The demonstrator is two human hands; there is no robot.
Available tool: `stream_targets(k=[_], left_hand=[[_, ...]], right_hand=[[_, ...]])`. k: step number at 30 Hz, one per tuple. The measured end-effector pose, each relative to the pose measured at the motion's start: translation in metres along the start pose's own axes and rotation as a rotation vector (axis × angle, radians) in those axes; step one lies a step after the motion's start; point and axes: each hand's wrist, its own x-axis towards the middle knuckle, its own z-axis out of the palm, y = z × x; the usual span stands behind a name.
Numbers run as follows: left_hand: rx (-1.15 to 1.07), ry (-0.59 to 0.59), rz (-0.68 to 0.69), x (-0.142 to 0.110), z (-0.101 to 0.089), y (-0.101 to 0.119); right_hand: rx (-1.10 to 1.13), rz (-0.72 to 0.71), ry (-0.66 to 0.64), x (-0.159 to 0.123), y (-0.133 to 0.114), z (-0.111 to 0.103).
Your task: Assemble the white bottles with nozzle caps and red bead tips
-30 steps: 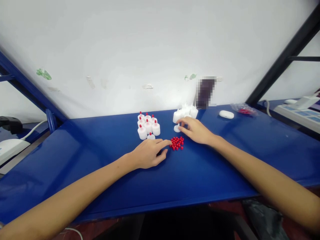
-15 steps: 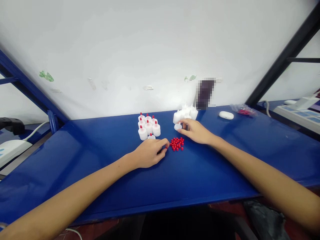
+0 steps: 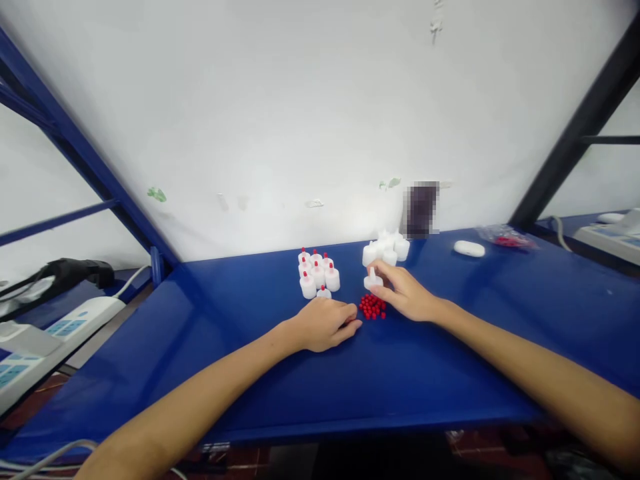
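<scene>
On the blue table, my right hand [image 3: 407, 293] pinches a small white dropper bottle [image 3: 373, 281] by its side. The bottle stands upright, its pointed nozzle bare. My left hand [image 3: 327, 325] lies low on the table, thumb and fingers closed on a small red cap that is mostly hidden. Between the hands is a loose pile of small red caps [image 3: 373, 307]. Several white bottles with red caps [image 3: 318, 275] are grouped upright behind my left hand, one partly covered by it. Behind my right hand stands a cluster of uncapped white bottles [image 3: 385, 249].
A white oval case [image 3: 469, 249] lies at the right, with a clear plastic bag [image 3: 507, 237] holding something red beyond it. White power strips [image 3: 65, 333] sit at the left. Blue metal posts and a white wall [image 3: 280, 120] bound the table's back.
The view has shifted, so everything sits lower and further right. My right hand has brought the bottle upright, away from the cluster and nearer the caps. My left fingers have curled in more around the cap.
</scene>
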Motion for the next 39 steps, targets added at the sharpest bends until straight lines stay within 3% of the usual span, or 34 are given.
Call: stream_targets(k=[5,10,12,16,22,39], left_hand=[[-0.048,0.174,0.016,-0.006,0.001,-0.002],[-0.180,0.377,-0.054,-0.009,0.005,-0.005],[-0.252,0.435,-0.097,-0.008,0.005,-0.005],[-0.388,0.412,-0.124,-0.008,0.003,-0.002],[-0.531,0.416,-0.132,-0.008,0.006,-0.003],[-0.445,0.539,-0.058,-0.008,0.014,-0.012]], right_hand=[[-0.050,0.044,0.050,0.000,-0.007,0.001],[-0.050,0.032,-0.081,-0.002,-0.016,0.007],[-0.108,-0.002,-0.075,-0.003,-0.019,0.011],[-0.218,-0.110,0.034,-0.004,-0.020,0.015],[-0.176,-0.152,0.125,-0.006,-0.018,0.013],[-0.134,-0.259,0.246,-0.006,-0.023,0.010]])
